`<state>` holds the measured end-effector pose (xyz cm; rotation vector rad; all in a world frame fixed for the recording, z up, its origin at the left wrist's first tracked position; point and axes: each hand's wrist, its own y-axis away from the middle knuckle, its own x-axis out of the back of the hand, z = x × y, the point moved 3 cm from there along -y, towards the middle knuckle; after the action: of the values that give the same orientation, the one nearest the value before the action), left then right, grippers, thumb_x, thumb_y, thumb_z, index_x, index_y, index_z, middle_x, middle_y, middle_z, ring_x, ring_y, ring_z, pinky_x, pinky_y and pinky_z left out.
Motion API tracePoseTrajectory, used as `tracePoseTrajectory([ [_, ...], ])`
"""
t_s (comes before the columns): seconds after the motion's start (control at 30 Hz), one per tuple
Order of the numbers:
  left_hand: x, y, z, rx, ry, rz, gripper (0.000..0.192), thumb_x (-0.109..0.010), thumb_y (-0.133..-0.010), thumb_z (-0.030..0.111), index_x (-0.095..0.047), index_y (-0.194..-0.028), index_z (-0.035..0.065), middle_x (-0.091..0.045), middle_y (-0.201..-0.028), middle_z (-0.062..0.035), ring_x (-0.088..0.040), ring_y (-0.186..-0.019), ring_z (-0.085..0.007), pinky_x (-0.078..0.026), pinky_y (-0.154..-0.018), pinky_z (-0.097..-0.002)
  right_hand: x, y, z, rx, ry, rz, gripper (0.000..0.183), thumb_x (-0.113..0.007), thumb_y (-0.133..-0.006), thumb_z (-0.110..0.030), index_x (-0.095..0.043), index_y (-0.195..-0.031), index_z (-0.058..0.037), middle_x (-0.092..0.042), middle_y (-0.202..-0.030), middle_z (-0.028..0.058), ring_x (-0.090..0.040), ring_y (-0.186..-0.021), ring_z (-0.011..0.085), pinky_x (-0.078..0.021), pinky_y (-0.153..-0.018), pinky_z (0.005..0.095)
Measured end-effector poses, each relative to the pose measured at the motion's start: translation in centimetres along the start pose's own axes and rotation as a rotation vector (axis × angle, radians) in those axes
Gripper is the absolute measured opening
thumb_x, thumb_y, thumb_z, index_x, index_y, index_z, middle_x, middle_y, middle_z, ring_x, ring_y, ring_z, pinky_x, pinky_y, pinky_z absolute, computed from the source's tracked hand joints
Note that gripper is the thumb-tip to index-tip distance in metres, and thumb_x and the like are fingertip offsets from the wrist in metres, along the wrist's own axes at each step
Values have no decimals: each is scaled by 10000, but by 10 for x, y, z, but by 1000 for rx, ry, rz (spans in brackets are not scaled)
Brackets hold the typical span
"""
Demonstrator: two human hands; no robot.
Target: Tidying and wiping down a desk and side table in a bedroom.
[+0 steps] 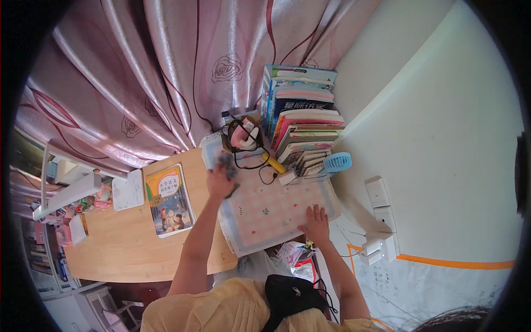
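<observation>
My left hand presses on a dark grey cloth, which shows above and below the fingers. The cloth lies at the left side of a pink checked desk mat with a pale blue border. Flat on the mat's lower right part rests my right hand, fingers spread, with nothing seen in it. Above the left hand, a black cable loops around a pink and white device in a box. A yellow stick-like object lies beside the cable.
Upright books and a light blue handheld fan stand at the mat's back right. Left of the mat, a workbook lies on the wooden desk. A white lamp reaches over the desk's left end. Plugged chargers sit at the right wall.
</observation>
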<state>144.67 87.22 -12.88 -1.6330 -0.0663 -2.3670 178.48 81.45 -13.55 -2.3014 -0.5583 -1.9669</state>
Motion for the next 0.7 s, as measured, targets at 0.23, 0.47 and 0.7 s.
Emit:
tracePoseTrajectory([
  [0.23, -38, 179, 130, -645, 298, -600, 411, -593, -587, 225, -538, -980, 117, -512, -1019, -60, -465, -940, -297, -385, -810, -413, 3, -1, 15, 63, 36, 1, 629, -557, -711, -352, -312, -1232, -98, -261, -1281, 185, -273, -1147, 405, -257, -904, 515],
  [0.47, 20, 32, 24, 116, 415, -156, 490, -579, -575, 223, -518, -1024, 35, -471, -1097, -150, -436, -1006, -281, -357, -860, -372, 5, 1, 14, 35, -19, 4, 626, -588, -690, -298, -324, -1225, -105, -281, -1277, 161, -268, -1162, 378, -265, -904, 516],
  [0.7, -5, 96, 106, -175, 19, -298, 510, -578, -621, 261, -466, -1040, -7, -477, -1048, -156, -467, -905, -329, -373, -806, -398, 2, -3, 17, 21, -39, -53, 602, -566, -712, -300, -324, -1231, -114, -266, -1285, 173, -260, -1165, 386, -247, -914, 513],
])
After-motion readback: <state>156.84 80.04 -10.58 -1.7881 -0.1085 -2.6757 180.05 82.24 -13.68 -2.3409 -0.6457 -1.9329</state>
